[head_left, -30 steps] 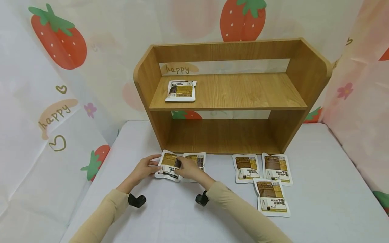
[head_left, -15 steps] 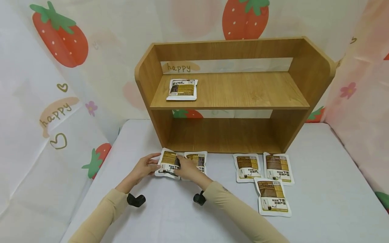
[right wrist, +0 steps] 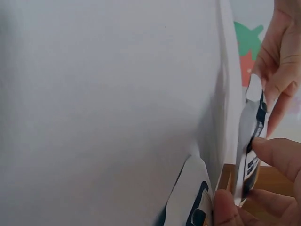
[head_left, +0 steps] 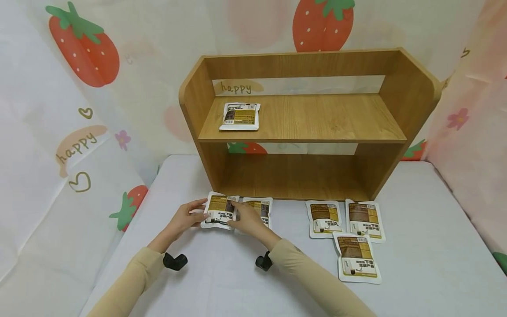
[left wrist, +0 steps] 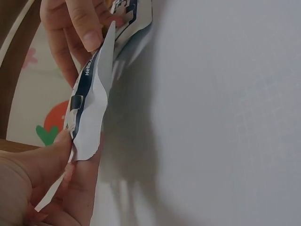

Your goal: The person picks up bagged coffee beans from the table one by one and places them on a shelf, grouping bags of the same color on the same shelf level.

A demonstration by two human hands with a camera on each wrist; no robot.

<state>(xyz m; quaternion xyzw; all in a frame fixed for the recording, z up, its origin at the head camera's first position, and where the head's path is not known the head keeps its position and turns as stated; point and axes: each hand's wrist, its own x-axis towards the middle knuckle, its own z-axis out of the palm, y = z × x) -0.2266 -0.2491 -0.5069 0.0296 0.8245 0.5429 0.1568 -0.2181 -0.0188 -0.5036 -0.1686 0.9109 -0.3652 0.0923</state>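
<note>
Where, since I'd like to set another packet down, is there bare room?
Upper shelf: right of the packet there. Lower shelf: between its side panels. Table: right of the three packets. Crowded: before the shelf's left end, where both hands hold one packet near a second packet.

shelf: smooth wood | held packet: smooth plastic film | tablecloth: matt cloth | backdrop: creased fabric

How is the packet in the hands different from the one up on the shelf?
The held packet is gripped by the left hand and right hand; the shelf packet lies untouched on the wooden shelf.
The held packet's brown-and-gold part faces away from the person; the shelf packet is turned round, with that part nearer.
Both have white edges.
</note>
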